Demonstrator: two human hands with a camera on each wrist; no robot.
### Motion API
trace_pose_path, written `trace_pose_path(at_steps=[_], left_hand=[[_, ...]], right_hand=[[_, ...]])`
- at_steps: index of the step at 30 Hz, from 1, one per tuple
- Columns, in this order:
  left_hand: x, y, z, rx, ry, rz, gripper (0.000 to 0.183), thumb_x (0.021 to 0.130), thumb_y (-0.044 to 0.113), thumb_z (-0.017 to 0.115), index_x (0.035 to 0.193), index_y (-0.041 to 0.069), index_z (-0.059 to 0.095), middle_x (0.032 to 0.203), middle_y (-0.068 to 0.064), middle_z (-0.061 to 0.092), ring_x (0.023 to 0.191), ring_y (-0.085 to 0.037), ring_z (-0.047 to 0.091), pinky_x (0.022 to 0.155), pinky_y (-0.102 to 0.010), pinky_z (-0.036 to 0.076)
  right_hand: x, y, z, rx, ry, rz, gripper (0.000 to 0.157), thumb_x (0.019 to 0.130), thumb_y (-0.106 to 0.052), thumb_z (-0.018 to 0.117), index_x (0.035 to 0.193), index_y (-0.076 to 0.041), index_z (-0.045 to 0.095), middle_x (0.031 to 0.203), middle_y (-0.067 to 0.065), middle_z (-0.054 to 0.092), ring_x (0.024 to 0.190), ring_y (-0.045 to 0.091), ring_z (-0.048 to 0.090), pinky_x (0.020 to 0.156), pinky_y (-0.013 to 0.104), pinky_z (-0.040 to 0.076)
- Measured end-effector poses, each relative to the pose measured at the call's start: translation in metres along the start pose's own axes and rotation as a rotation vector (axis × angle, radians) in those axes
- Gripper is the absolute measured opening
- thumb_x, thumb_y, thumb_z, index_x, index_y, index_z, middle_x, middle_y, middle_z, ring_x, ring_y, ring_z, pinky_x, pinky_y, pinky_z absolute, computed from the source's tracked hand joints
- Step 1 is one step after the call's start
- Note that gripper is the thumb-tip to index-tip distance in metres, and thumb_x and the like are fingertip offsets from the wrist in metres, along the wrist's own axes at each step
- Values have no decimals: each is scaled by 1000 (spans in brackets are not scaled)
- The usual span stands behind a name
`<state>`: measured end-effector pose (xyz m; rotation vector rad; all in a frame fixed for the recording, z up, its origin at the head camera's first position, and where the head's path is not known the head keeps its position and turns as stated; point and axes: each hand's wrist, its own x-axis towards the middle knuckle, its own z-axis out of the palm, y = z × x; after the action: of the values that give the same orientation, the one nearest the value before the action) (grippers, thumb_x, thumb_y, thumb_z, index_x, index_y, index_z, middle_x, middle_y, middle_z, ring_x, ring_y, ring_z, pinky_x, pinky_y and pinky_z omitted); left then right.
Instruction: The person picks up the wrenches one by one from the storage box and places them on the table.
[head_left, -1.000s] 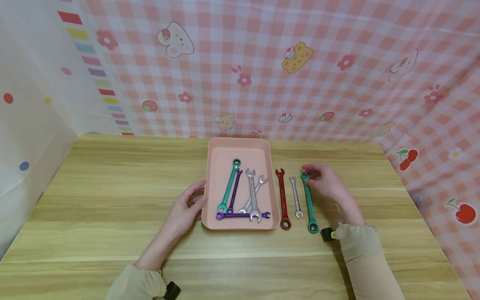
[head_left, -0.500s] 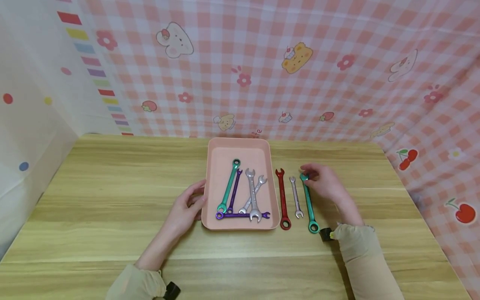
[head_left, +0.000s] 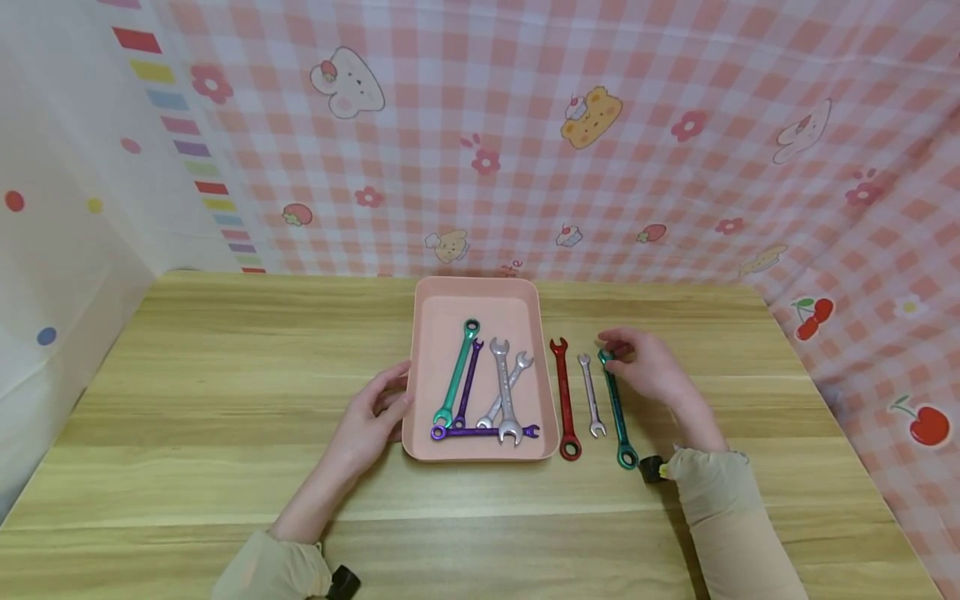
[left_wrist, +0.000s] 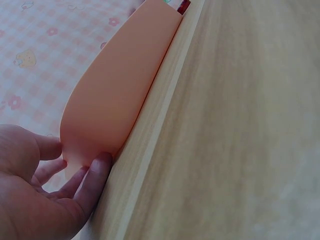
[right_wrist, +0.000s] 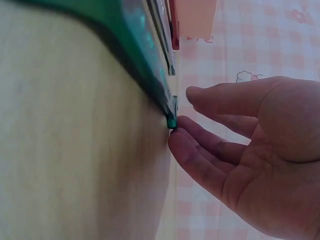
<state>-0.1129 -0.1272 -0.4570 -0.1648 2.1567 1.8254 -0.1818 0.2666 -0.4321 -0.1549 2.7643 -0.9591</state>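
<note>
At the open-end head of a green combination wrench (head_left: 617,408), the fingertips of my right hand (head_left: 651,367) touch its tip. The right wrist view shows the thumb (right_wrist: 225,97) held apart from the metal. My left hand (head_left: 369,427) rests its fingers and thumb against the outer left wall of a pink tray (head_left: 517,310). A small silver wrench (head_left: 591,396) and a red wrench (head_left: 565,400) lie between that tray and the green wrench, roughly parallel to it.
Inside the tray lie a green wrench (head_left: 457,377), an upright purple wrench (head_left: 469,383), a crosswise purple wrench (head_left: 468,432) and two crossed silver wrenches (head_left: 504,379). A wooden table (head_left: 225,400) carries everything. Behind it hangs a pink checked cloth (head_left: 420,167).
The upper end of the right-hand green wrench has shifted slightly left with my right fingers, and its face looks darker. My left hand and the tray stay in place.
</note>
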Motion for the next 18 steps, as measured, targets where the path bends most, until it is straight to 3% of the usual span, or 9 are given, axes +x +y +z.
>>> trace_pose_path(at_steps=[9, 18], left_hand=[[-3, 0, 1, 7, -1, 16, 53, 110, 9, 52, 161, 14, 42, 154, -23, 51, 128, -32, 61, 78, -23, 60], [-3, 1, 2, 4, 3, 26, 53, 109, 7, 52, 161, 12, 42, 154, -24, 52, 125, -29, 62, 76, -22, 60]], right_hand=[[-2, -15, -3, 53, 50, -49, 43, 104, -12, 64, 145, 0, 58, 144, 26, 63, 133, 43, 60, 106, 58, 56], [-5, -48, 2, 200, 75, -123, 43, 103, -11, 65, 144, 1, 59, 144, 25, 64, 131, 39, 62, 108, 56, 56]])
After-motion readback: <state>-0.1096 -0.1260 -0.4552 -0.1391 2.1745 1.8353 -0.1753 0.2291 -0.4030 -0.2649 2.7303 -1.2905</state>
